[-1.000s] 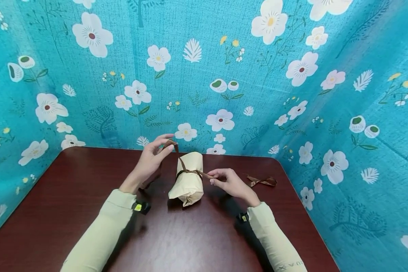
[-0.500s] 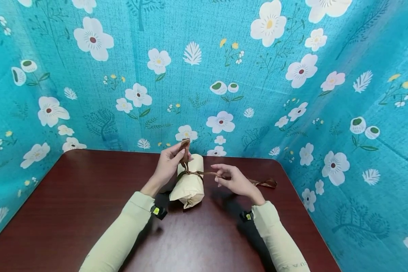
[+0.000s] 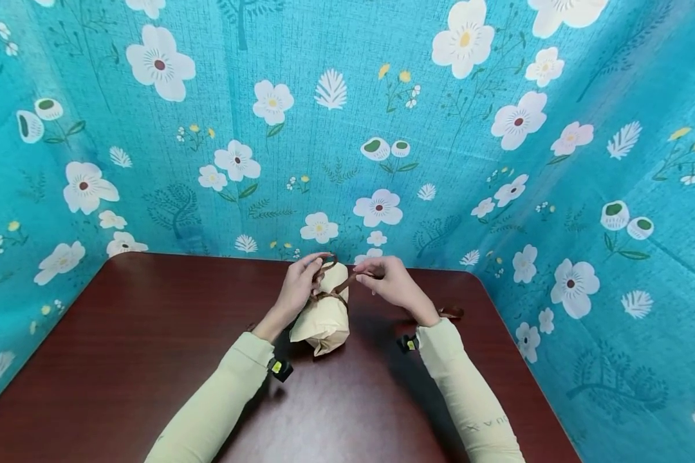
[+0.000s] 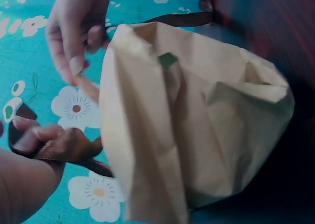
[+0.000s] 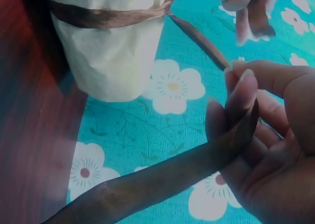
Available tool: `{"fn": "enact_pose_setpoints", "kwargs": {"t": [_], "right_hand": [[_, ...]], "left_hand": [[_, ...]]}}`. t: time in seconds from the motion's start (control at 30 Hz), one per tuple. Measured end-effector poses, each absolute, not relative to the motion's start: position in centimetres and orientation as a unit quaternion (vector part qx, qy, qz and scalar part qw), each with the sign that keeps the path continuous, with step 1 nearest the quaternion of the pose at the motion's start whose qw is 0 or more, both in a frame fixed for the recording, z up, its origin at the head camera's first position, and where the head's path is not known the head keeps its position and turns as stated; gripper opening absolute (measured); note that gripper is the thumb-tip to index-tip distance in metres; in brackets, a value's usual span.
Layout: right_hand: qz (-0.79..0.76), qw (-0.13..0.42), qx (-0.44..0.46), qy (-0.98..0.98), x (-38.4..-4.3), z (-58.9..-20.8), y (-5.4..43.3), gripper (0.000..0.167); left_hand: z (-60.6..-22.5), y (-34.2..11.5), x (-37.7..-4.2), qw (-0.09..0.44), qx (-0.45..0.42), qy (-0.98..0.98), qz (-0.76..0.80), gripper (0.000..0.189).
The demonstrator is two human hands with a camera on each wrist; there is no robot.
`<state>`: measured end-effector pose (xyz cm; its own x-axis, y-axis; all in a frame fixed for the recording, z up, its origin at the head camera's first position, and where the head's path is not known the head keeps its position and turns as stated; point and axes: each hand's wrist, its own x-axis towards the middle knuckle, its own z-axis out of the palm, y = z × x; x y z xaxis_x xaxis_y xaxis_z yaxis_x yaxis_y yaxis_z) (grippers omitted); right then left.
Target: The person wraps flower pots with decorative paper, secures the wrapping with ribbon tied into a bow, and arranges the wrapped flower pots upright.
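A cream paper-wrapped bundle lies on the table, with brown satin ribbon tied round its middle. At its left side, my left hand pinches one ribbon end, which curves up in a loop above the fingers. My right hand is at the bundle's upper right, pinching the other end between thumb and forefinger; this length runs taut from the knot. Past my right fingers the ribbon tail hangs across the palm. In the left wrist view, the bundle's folded paper end faces the camera and hides the knot.
The dark red-brown table has its back edge just behind the bundle. A blue floral cloth hangs behind and along the sides. Part of the ribbon tail lies on the table to the right, beyond my right wrist.
My left hand has come right, close to the bundle, and its ribbon now forms a loop. My right hand has moved up, drawing its ribbon end upward from the knot.
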<state>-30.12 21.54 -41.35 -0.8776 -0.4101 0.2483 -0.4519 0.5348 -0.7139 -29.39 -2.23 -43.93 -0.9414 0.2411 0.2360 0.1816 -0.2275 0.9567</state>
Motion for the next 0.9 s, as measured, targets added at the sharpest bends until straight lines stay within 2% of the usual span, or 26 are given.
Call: {"fn": "enact_pose_setpoints", "kwargs": {"t": [0.2, 0.4, 0.73, 0.9], "right_hand": [[0.401, 0.042, 0.247, -0.881, -30.8, -41.1, 20.1, 0.011], [0.371, 0.064, 0.243, -0.894, -31.9, -40.5, 18.8, 0.011], [0.341, 0.035, 0.257, -0.903, -33.0, -38.8, 16.9, 0.013], [0.347, 0.016, 0.258, -0.902, -32.6, -38.0, 15.9, 0.016]], "left_hand": [[-44.6, -2.8, -29.2, 0.019, 0.158, 0.672, 0.723, 0.028], [-45.4, -3.4, -29.5, 0.036, 0.212, 0.716, 0.664, 0.031], [-45.3, -3.4, -29.8, 0.003, 0.32, 0.815, 0.483, 0.027], [-45.2, -2.8, -30.1, -0.014, 0.309, 0.837, 0.451, 0.029]]}}
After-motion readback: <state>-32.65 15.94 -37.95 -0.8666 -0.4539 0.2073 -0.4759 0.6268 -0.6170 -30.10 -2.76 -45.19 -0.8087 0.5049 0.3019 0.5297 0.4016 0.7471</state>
